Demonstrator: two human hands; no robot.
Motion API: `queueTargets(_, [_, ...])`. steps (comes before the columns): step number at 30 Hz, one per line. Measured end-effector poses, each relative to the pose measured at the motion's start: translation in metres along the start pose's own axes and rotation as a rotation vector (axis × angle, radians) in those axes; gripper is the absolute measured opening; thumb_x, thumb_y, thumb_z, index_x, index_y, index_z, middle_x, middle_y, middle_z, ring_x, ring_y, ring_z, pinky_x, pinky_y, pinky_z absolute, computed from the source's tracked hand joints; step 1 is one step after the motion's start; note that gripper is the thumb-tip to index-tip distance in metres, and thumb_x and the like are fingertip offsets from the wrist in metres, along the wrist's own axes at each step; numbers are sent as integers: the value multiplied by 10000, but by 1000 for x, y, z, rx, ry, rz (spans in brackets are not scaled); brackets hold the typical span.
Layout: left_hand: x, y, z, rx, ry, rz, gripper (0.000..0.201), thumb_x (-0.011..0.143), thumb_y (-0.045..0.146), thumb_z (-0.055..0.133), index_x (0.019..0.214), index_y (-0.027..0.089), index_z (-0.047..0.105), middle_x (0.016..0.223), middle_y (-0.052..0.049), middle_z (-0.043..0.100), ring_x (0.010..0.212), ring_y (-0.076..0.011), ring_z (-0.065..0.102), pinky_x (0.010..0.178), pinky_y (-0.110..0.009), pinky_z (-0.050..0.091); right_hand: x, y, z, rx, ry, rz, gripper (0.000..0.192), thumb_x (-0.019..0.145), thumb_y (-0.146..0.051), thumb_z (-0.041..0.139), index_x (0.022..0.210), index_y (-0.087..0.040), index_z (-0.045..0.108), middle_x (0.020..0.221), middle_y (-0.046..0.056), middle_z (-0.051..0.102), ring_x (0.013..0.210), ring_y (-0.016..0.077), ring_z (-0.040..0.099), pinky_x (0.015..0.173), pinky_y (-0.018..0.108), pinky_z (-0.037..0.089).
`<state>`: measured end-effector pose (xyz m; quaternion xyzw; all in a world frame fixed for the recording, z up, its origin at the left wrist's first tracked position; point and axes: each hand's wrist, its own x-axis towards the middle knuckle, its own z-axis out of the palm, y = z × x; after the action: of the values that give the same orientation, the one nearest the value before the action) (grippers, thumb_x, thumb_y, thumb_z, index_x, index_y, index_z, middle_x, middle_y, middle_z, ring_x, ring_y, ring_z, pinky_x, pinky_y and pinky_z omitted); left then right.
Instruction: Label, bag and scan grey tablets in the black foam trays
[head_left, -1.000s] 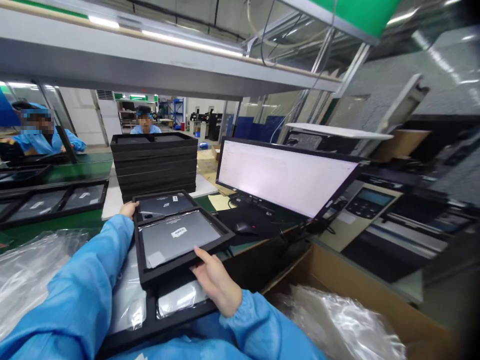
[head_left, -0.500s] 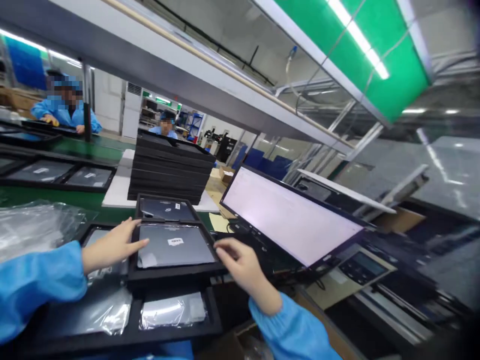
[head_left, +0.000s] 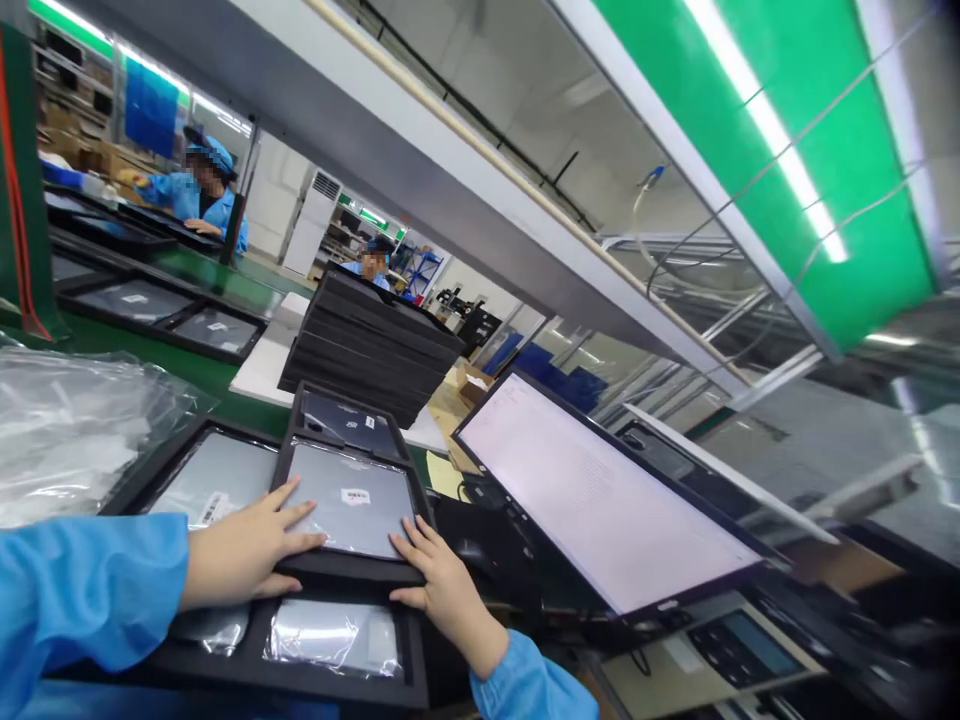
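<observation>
A flat grey tablet-like panel with a white barcode label lies in a black foam tray, under clear film. Across its lower left edge, my left hand rests with fingers spread. My right hand is open too, its fingertips on the panel's lower right corner and the tray rim. Left of it, another wrapped panel is partly covered by my left hand. A clear-wrapped item sits in the compartment nearest me, and a darker panel lies at the far end.
Behind stands a stack of black trays. A monitor is at right, above a device with a small display. Clear plastic bags lie at left. Two people in blue are across the green bench.
My left hand has moved down and right onto the panel's lower left edge. My right hand has lowered, its curled fingers now spread onto the lower right corner. The camera view has tilted.
</observation>
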<state>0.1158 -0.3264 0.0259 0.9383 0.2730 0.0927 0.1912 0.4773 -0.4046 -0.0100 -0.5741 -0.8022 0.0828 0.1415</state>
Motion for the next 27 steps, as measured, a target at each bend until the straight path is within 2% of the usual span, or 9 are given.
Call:
queueTargets(4, [1,-31,-3,15,21,30,571,890,377,712,1450,290,646,1611,-154,416,1559,-489,188,1214,-678,321,17,-7,12,5,77,24,751,714,-522,917,1396,-294,700,1509,138,580,1481,423,455,1230,614,375])
queueTargets(7, [9,-61,-11,3,61,40,562,891,366,715,1445,297,649,1647,-133,362,1576,-465,157,1239,-653,293,43,-12,14,2,108,29,711,729,-467,924,1375,-254,719,1504,165,580,1471,414,475,1243,588,370])
queueTargets(11, [38,-96,-29,-21,110,56,531,897,366,730,1416,273,670,1657,-122,348,1586,-439,151,1265,-611,258,88,-8,4,-32,116,58,595,789,-415,891,1329,-211,745,1430,186,640,1386,382,582,1218,557,417])
queueTargets(14, [66,-117,-40,-12,67,95,507,910,373,727,1392,219,678,1626,-122,414,1577,-400,233,1283,-529,271,117,3,-2,-76,108,95,515,821,-348,869,1302,-203,753,1376,162,686,1322,352,643,1166,518,488])
queueTargets(17, [91,-132,-43,40,-13,105,496,935,363,698,1390,171,656,1570,-120,498,1563,-354,296,1287,-450,282,139,16,-4,-149,69,111,484,850,-330,845,1299,-177,750,1369,160,691,1278,336,676,1118,464,537])
queueTargets(20, [114,-143,-40,89,-47,46,537,938,355,683,1435,165,605,1522,-136,550,1534,-325,368,1230,-403,368,159,30,-1,-203,43,107,450,877,-315,820,1304,-193,742,1355,136,705,1276,314,679,1118,426,537])
queueTargets(23, [135,-157,-35,128,-33,-58,555,930,338,685,1457,202,579,1489,-143,580,1472,-296,470,1161,-370,430,183,43,6,-257,43,129,439,885,-283,811,1310,-200,733,1372,131,695,1280,302,677,1120,397,532])
queueTargets(27, [168,-185,-34,117,14,-172,522,910,274,692,1419,197,611,1520,-185,538,1379,-322,562,1135,-395,451,226,58,13,-330,23,172,435,928,-313,767,1343,-196,712,1400,140,674,1274,308,680,1107,398,540])
